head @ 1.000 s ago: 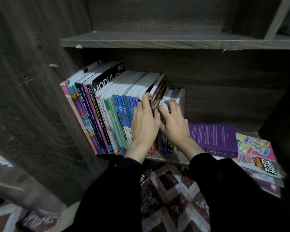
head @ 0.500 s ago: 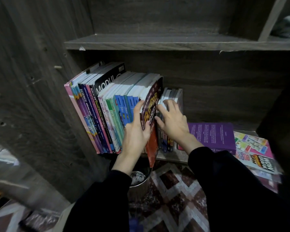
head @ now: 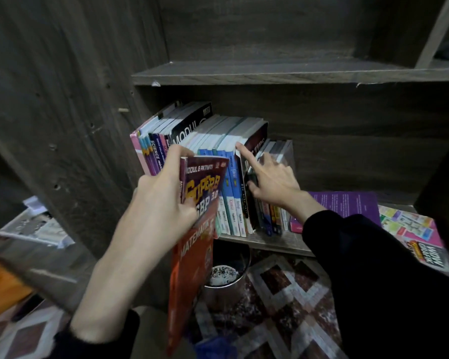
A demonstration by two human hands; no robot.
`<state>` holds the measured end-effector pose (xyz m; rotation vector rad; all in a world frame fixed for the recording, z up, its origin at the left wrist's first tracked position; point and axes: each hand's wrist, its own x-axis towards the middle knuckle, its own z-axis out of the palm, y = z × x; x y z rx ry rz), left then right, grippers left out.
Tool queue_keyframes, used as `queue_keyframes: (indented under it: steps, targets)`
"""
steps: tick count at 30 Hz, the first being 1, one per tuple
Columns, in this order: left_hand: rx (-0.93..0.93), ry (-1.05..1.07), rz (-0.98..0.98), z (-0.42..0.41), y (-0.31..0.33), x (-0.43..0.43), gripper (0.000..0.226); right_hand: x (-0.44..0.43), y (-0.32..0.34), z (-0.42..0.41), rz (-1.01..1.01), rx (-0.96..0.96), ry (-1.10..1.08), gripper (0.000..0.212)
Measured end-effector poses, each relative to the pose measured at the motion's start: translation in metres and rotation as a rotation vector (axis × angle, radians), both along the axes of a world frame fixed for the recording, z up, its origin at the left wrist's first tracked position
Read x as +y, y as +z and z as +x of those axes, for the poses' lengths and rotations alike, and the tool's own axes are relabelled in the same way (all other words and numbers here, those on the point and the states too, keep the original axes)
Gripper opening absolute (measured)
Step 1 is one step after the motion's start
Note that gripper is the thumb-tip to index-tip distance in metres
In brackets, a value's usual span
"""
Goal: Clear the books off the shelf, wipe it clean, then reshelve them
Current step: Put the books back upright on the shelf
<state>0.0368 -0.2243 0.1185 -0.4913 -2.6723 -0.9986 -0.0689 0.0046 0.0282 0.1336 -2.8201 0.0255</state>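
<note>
A row of upright books leans against the left wall of the dark wooden shelf. My left hand grips a red and orange maths workbook, held clear of the row in front of the shelf. My right hand reaches into the row, its forefinger stretched out on the top edge of a dark-covered book and its thumb on that book's spine. A few thin books stand to the right of it.
A purple book lies flat on the shelf to the right, beside colourful workbooks overhanging the edge. A metal bin stands on the patterned floor below the shelf. The upper shelf board holds nothing in view.
My left hand has pulled the red workbook fully out of the row and toward me. My right hand shifted from the thin books to the dark book beside the gap.
</note>
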Motion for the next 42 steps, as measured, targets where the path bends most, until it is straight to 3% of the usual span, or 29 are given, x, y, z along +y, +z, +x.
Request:
queue_keyframes:
  steps: [11,22,33,42]
  targets:
    - [0.157,-0.082,0.103,0.007,0.038,0.007,0.053,0.008,-0.013,0.005,-0.187,0.119,-0.117,0.064]
    - [0.106,-0.098,0.146,-0.028,0.042,0.038,0.052,0.025,-0.029,0.017,-0.254,0.207,-0.137,0.067]
    - [0.251,-0.041,0.019,-0.053,0.05,0.041,0.048,0.026,-0.031,0.016,-0.242,0.218,-0.126,0.067]
    - [0.242,-0.107,0.215,-0.077,-0.026,0.1,0.057,0.022,-0.028,0.017,-0.285,0.212,-0.12,0.066]
